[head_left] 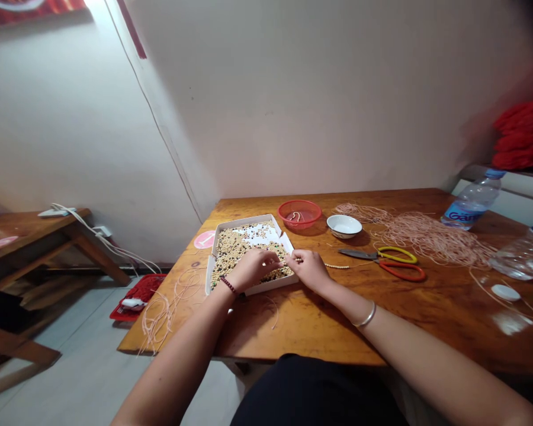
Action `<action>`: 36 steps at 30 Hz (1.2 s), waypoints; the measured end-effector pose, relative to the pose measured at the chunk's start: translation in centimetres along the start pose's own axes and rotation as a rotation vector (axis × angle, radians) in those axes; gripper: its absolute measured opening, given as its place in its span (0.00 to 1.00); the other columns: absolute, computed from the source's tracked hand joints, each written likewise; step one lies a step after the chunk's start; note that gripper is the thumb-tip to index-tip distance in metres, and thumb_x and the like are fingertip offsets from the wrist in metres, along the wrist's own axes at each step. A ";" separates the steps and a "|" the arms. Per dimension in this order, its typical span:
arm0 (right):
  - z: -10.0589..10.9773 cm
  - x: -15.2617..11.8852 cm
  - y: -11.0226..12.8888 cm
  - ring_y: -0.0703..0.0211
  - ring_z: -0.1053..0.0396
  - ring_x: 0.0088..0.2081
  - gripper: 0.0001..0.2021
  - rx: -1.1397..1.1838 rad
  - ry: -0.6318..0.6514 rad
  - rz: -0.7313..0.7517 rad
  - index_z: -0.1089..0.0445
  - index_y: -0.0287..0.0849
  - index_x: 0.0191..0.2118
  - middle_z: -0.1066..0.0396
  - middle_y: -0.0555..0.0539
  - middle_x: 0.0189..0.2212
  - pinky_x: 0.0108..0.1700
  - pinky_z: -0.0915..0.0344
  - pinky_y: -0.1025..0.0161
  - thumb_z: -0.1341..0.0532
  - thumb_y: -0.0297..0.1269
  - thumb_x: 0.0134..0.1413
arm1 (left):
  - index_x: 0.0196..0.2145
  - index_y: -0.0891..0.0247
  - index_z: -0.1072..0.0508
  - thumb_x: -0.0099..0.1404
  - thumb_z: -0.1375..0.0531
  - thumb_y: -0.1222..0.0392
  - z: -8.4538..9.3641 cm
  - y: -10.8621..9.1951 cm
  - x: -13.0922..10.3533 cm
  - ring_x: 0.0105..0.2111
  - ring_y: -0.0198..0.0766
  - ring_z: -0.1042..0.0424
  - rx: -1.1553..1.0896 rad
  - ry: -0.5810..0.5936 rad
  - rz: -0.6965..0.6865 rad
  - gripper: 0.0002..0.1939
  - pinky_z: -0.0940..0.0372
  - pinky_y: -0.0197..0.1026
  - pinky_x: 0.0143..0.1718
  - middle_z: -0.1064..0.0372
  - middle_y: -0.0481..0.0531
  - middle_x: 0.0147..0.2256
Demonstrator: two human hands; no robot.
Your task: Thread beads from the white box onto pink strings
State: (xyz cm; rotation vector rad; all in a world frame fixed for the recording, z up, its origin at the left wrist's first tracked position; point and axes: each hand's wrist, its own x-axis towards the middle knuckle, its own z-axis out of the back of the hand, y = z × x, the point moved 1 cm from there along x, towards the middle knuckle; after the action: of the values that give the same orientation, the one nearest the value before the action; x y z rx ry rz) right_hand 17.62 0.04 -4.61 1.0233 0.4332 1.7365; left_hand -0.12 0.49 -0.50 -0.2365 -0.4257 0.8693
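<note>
From afar, I had the fingers of my right hand (311, 271) pinching a beaded string (337, 267) that lay across the table (328, 331), but couldn't tell my left hand's (251, 269) grip over the bead-filled box (270, 287).

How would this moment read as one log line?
left hand: over white bead tray; right hand: at tray's right edge; bead strand: right of right hand; scissors: on table

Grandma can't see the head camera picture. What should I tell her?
A person's left hand and right hand, close together at a white tray of beads. On the wooden table around it: scissors, red basket, white bowl, pink string.
</note>
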 end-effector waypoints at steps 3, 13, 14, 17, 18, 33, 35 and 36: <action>0.0 0.1 -0.1 0.65 0.46 0.20 0.19 -0.009 -0.012 -0.010 0.41 0.41 0.17 0.43 0.52 0.15 0.25 0.54 0.67 0.46 0.46 0.53 | 0.30 0.62 0.25 0.64 0.45 0.46 0.0 -0.1 0.0 0.26 0.35 0.32 0.043 0.007 0.021 0.18 0.42 0.35 0.29 0.27 0.51 0.26; -0.2 0.2 -0.4 0.65 0.43 0.21 0.19 0.003 0.013 -0.017 0.37 0.41 0.18 0.39 0.51 0.16 0.26 0.52 0.67 0.46 0.46 0.54 | 0.33 0.61 0.25 0.65 0.45 0.50 0.3 -0.8 -0.1 0.27 0.33 0.31 -0.073 -0.020 0.010 0.14 0.41 0.34 0.30 0.27 0.50 0.28; -0.2 0.1 -0.3 0.64 0.42 0.22 0.19 0.011 0.017 -0.018 0.35 0.41 0.19 0.38 0.51 0.17 0.26 0.51 0.67 0.47 0.46 0.54 | 0.33 0.61 0.25 0.65 0.45 0.50 0.3 -0.8 -0.1 0.27 0.33 0.31 -0.070 -0.028 0.003 0.14 0.41 0.34 0.30 0.27 0.50 0.28; -0.1 0.1 -0.1 0.62 0.37 0.25 0.17 0.046 0.032 -0.022 0.31 0.41 0.23 0.32 0.50 0.20 0.28 0.48 0.68 0.47 0.45 0.55 | 0.33 0.61 0.25 0.64 0.44 0.51 0.3 -0.8 -0.1 0.27 0.32 0.31 -0.053 -0.050 -0.010 0.13 0.41 0.33 0.30 0.28 0.49 0.28; -0.1 0.1 0.0 0.62 0.35 0.26 0.16 0.060 0.037 -0.022 0.29 0.41 0.25 0.30 0.49 0.22 0.29 0.46 0.68 0.47 0.44 0.55 | 0.33 0.61 0.25 0.64 0.44 0.52 0.3 -0.8 -0.1 0.27 0.32 0.32 -0.048 -0.052 -0.012 0.12 0.41 0.34 0.30 0.28 0.49 0.28; -0.1 0.3 -0.3 0.61 0.36 0.27 0.15 0.092 0.051 -0.059 0.34 0.41 0.26 0.32 0.49 0.23 0.30 0.46 0.67 0.47 0.46 0.54 | 0.33 0.62 0.27 0.65 0.46 0.53 0.4 -0.8 0.1 0.29 0.34 0.33 -0.033 -0.107 0.016 0.12 0.40 0.35 0.32 0.29 0.50 0.30; -0.1 0.4 -0.4 0.62 0.38 0.26 0.16 0.085 0.030 -0.068 0.36 0.41 0.24 0.34 0.50 0.22 0.29 0.47 0.67 0.47 0.47 0.54 | 0.36 0.61 0.28 0.65 0.46 0.52 0.5 -0.6 0.1 0.29 0.35 0.33 -0.020 -0.139 0.064 0.12 0.41 0.36 0.31 0.29 0.50 0.31; -0.1 0.4 -0.5 0.62 0.39 0.25 0.16 0.086 0.011 -0.076 0.37 0.41 0.24 0.35 0.50 0.21 0.28 0.48 0.67 0.47 0.48 0.54 | 0.39 0.60 0.29 0.65 0.47 0.52 0.5 -0.4 0.0 0.29 0.36 0.32 -0.002 -0.150 0.100 0.12 0.41 0.36 0.31 0.29 0.50 0.32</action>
State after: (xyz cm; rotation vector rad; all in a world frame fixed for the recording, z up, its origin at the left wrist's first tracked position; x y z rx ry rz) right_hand 17.78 0.67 -4.86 1.0453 0.5514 1.6690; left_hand -0.08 0.25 0.09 -0.1968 -0.5582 0.9880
